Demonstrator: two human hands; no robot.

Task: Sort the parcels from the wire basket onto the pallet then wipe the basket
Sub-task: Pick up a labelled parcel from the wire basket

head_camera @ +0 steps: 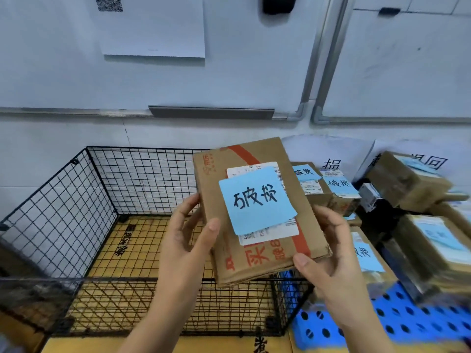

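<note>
**Flat parcel held in both hands above the wire basket**

Held a flat brown cardboard parcel (254,266) in the air with both hands, above the right part of the black wire-mesh basket (63,200), resting neither on the basket nor on the pallet. Tilted its top face toward the camera. Gripped the left edge with the left hand (186,240): thumb pressed on the top face, the other fingers curled behind the edge. Gripped the lower right corner with the right hand (328,261) in a similar way, thumb on top near the corner, fingers underneath. Showed on the top face a square light-blue paper label (257,200) with two black handwritten characters, laid over a white printed shipping label (270,235). Showed also a red stripe and red printed characters on the cardboard.

Saw through the mesh floor of the basket a yellow cardboard sheet (142,250) with black printed characters. Saw just to the right of the basket a blue plastic pallet with round holes (407,319); could not tell whether touching the basket or only beside it. Saw on the pallet several brown cardboard boxes (407,184), packed close together, some with similar light-blue labels, the ones at the far right blurred. Noticed behind them two white paper signs (331,154) with large black characters, leaning against the pale wall. Noticed higher on that wall a plain white paper sheet (158,29).
</note>
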